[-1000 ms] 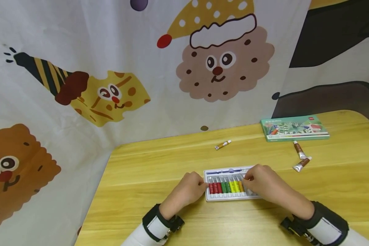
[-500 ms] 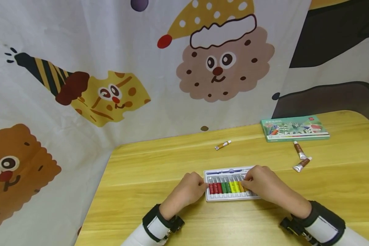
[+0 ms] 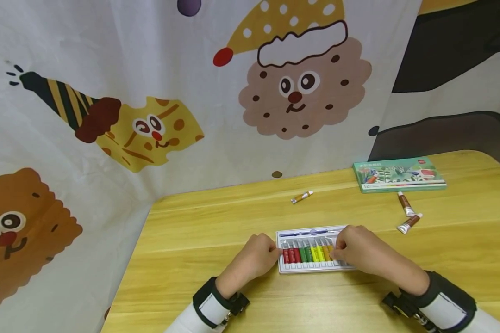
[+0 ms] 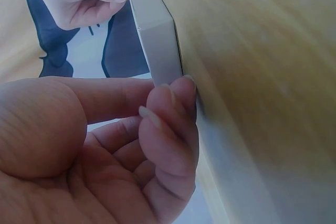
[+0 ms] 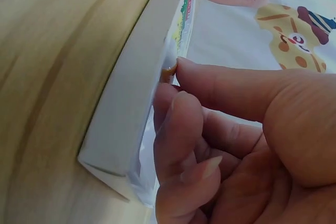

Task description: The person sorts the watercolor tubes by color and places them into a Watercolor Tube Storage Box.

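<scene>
Since half a second ago, the right hand (image 3: 362,249) has eased slightly rightward, baring more of the last ochre tube in the row; the left hand (image 3: 256,254) has stayed in place. Both forearms reach in from the near edge, each with a black wrist strap over a white sleeve. At the right, the grip is together, thumb and forefinger clamped on the ochre tube (image 5: 168,75), the remaining fingers curled below. At the left, thumb and fingertips pinch the short end of the white tray (image 3: 300,271).

That tray lies flat on the counter (image 3: 200,236) between the two hands. From the left, its row runs red tubes (image 3: 291,255), green tubes (image 3: 309,254), yellow tubes (image 3: 315,253), then ochre, white caps toward the person; the pinched tube sits beside its neighbours in the row. A blue brush (image 3: 304,233) lies along the far slot. The right hand hides much of the tray's right end.

Beyond the tray rests a loose yellow-brown tube (image 3: 302,197). Farther right, two brown tubes (image 3: 405,203) lie close together before a green box (image 3: 400,175), which is near the printed curtain (image 3: 216,152).
</scene>
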`<action>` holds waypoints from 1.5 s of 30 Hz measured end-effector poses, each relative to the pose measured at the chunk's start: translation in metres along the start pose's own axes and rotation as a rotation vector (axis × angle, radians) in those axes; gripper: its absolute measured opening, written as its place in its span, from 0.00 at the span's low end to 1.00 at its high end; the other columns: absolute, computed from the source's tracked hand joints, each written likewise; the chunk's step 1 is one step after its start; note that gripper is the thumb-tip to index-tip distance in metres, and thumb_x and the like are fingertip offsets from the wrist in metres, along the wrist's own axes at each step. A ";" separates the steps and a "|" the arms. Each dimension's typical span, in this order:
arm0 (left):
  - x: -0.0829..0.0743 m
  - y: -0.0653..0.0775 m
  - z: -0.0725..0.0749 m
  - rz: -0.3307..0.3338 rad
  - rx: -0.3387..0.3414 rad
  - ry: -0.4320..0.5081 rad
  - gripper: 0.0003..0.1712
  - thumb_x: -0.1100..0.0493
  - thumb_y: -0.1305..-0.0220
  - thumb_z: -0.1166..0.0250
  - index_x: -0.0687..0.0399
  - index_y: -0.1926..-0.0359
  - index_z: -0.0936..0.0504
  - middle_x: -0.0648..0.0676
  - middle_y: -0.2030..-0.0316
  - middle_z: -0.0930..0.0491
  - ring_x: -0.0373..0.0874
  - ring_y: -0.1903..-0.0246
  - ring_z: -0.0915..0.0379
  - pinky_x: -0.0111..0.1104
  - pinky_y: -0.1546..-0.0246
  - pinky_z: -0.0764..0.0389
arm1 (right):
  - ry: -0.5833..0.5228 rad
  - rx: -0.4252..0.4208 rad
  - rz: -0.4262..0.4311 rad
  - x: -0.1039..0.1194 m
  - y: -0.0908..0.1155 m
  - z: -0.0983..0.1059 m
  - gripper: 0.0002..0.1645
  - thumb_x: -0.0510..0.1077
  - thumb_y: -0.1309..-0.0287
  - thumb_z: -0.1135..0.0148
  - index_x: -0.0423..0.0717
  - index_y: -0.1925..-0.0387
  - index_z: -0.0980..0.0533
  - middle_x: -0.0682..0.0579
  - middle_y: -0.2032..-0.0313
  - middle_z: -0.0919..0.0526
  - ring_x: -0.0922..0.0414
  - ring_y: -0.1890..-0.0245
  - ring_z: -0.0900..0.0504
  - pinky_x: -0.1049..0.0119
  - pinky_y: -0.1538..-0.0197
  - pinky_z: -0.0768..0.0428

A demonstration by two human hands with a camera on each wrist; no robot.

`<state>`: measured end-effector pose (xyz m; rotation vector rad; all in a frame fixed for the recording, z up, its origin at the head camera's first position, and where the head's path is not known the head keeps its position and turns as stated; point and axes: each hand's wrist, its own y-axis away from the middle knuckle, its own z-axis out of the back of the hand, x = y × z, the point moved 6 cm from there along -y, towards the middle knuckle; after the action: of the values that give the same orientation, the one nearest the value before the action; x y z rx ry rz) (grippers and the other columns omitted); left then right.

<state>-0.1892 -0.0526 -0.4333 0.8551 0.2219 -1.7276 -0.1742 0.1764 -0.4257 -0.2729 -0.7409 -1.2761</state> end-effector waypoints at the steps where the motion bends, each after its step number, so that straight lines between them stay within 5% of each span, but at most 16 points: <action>1: 0.000 0.000 0.000 0.000 0.000 0.000 0.27 0.59 0.25 0.36 0.54 0.86 0.25 0.45 0.89 0.41 0.38 0.88 0.43 0.29 0.85 0.44 | 0.004 0.000 -0.004 0.000 0.000 0.000 0.19 0.41 0.38 0.26 0.50 0.83 0.22 0.58 0.84 0.30 0.59 0.81 0.34 0.69 0.76 0.38; 38: -0.002 0.002 0.002 0.006 0.004 0.006 0.27 0.59 0.25 0.36 0.57 0.85 0.23 0.45 0.89 0.41 0.38 0.88 0.43 0.29 0.86 0.44 | 0.064 -0.005 -0.006 0.000 -0.003 -0.003 0.20 0.42 0.40 0.24 0.49 0.82 0.25 0.57 0.82 0.30 0.59 0.80 0.33 0.69 0.74 0.39; 45: -0.003 0.002 0.002 0.020 0.011 0.006 0.25 0.60 0.25 0.36 0.57 0.84 0.21 0.46 0.89 0.40 0.39 0.88 0.42 0.29 0.86 0.44 | 0.116 -0.044 0.037 0.014 -0.007 0.017 0.13 0.44 0.35 0.27 0.50 0.75 0.20 0.56 0.79 0.25 0.57 0.78 0.30 0.63 0.73 0.34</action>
<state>-0.1878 -0.0520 -0.4290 0.8684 0.2071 -1.7093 -0.1857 0.1737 -0.4059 -0.2445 -0.6071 -1.2635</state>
